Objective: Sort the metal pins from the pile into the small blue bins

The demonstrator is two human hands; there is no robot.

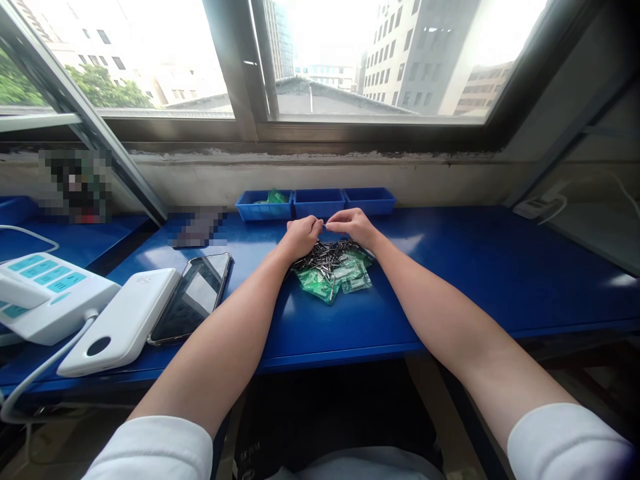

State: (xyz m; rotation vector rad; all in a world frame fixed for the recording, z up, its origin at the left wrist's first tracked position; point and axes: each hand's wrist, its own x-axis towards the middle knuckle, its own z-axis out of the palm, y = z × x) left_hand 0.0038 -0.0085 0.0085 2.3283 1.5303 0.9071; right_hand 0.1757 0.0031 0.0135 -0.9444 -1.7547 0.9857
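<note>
My left hand is closed, its thumb and fingers pressed together. Facing it, my right hand makes a pinch, with the fingertips of both hands almost meeting. Something tiny shows between the fingertips, too small to name. Just below the hands lies a heap of small dark metal pins or bits. Under and in front of the heap are green-tinted plastic bags, and a small clear bag lies at their right. Beyond the hands stands a row of blue bins; green bags lie in the left bin.
The middle bin and right bin stand against the wall. On the left of the blue table lie a phone, a white power bank and a power strip with cables. A metal shelf post rises behind.
</note>
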